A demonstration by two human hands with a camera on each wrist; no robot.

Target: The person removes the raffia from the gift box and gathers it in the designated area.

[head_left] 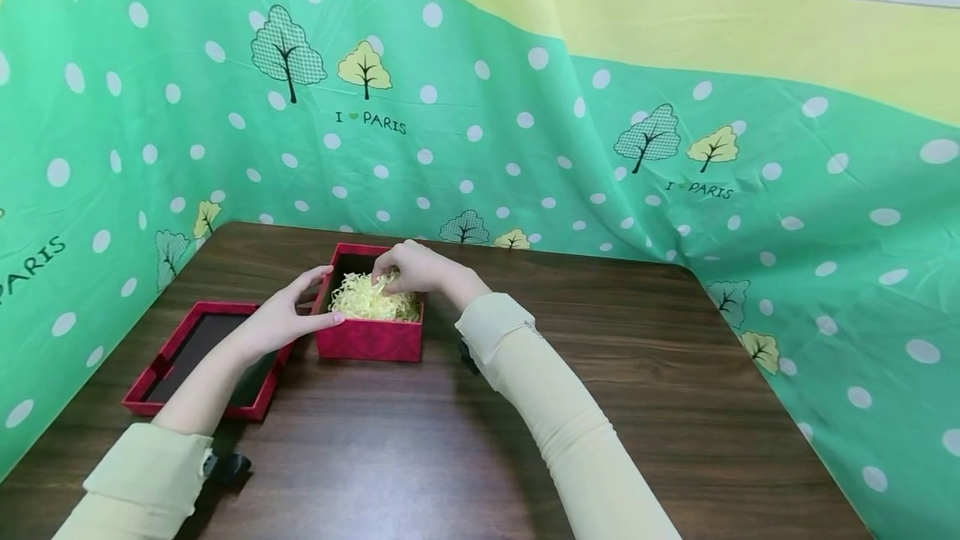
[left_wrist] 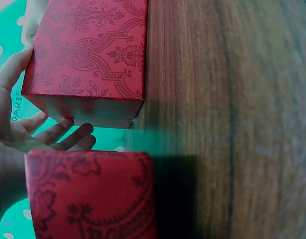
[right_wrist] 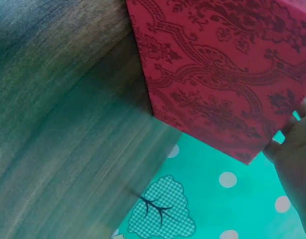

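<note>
An uncovered red patterned box stands left of the table's middle, with pale yellow shredded paper inside. My left hand is spread along its left side. The thumb lies at the front rim and the fingers reach the left wall, as the left wrist view also shows beside the box. From the right, my right hand reaches over the rim and pinches at the shredded paper; its fingertips are partly hidden in the strands. The right wrist view shows the box's outer wall and the hand's dark edge.
Left of the box, partly beneath my left forearm, lies a red lid with its dark inside up. The dark wood table stretches right and forward. A green dotted cloth hangs behind the table and along its sides.
</note>
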